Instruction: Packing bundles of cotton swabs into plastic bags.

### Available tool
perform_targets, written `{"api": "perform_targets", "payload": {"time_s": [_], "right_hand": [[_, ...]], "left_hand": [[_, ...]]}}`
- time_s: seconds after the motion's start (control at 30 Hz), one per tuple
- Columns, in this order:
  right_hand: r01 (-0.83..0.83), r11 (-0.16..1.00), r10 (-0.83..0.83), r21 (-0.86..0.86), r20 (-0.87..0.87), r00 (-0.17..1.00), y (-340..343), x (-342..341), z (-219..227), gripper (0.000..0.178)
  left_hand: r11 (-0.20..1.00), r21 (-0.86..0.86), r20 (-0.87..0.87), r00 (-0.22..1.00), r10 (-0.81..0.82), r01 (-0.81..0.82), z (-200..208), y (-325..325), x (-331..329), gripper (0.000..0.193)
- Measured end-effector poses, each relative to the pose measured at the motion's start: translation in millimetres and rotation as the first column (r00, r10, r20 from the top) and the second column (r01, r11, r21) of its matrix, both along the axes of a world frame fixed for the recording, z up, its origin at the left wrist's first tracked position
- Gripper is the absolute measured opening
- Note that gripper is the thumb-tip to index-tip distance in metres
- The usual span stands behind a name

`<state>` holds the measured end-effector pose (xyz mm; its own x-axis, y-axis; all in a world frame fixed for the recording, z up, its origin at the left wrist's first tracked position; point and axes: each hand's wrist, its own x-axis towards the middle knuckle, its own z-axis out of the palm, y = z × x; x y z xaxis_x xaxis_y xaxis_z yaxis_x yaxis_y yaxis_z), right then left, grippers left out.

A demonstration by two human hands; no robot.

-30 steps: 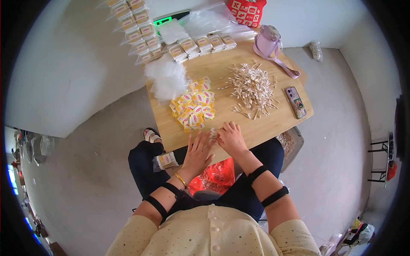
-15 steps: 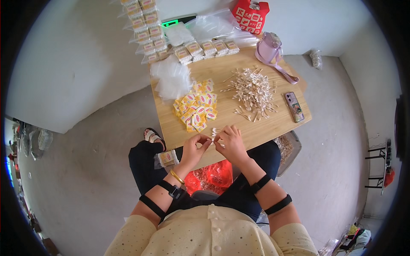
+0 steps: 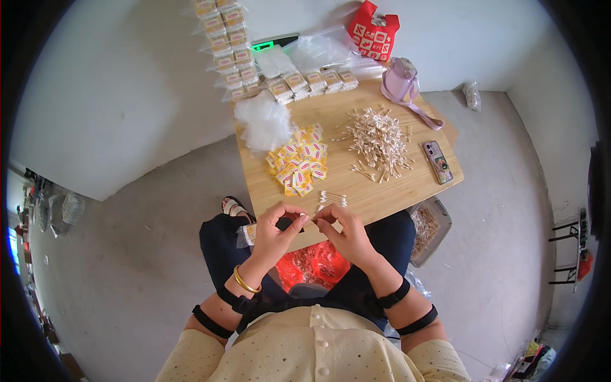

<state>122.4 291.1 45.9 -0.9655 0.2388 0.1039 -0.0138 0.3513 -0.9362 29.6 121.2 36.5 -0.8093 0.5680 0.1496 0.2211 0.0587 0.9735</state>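
Raised near the centre of the frame, above the near edge of the wooden table (image 3: 382, 196): left hand (image 3: 272, 234) and right hand (image 3: 351, 237), fingertips almost meeting. On the left, thumb and finger closed in a pinch on a small white item (image 3: 303, 216) — too tiny to make out clearly. On the right, thumb and fingers bent together close beside it; cannot tell whether gripping the same item or only touching it.

Just beyond the fingers, on the table at the centre, a short row of cotton swabs (image 3: 333, 199), lying side by side. Farther up and to the right, a large loose swab pile (image 3: 380, 143); left of that, a scattered heap of yellow-and-white cards (image 3: 298, 164), with clear bags (image 3: 262, 124) touching its upper edge. Along the table's far side, upper centre, filled packs (image 3: 312, 83) in stacks. Toward the right edge of the table, a phone (image 3: 438, 162) — with a lilac bottle (image 3: 401, 79) above it. Below the hands, between the thighs, a red plastic bag (image 3: 330, 260).
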Motion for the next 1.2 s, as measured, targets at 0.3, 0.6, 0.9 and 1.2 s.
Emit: {"api": "perform_targets", "payload": {"time_s": [0.3, 0.6, 0.9, 1.2], "right_hand": [[-0.109, 0.991, 0.107, -0.078, -0.03, 0.994, -13, 10, 22, 0.009], [-0.168, 0.98, 0.166, -0.106, -0.027, 0.986, -17, 11, 27, 0.012], [-0.159, 0.981, 0.161, -0.111, 0.01, 0.987, -18, 16, 29, 0.013], [-0.153, 0.98, 0.155, -0.127, 0.008, 0.988, -17, 20, 29, 0.013]], "left_hand": [[0.997, -0.052, -0.312, 0.949, 0.044, -0.064, 29, -25, 9, 0.004], [0.996, -0.048, -0.352, 0.935, 0.053, -0.074, 27, -39, 10, 0.005], [0.995, -0.061, -0.361, 0.931, 0.056, -0.083, 26, -39, 14, 0.007], [0.993, -0.108, -0.39, 0.921, -0.004, -0.041, 32, -38, 19, 0.009]]}}
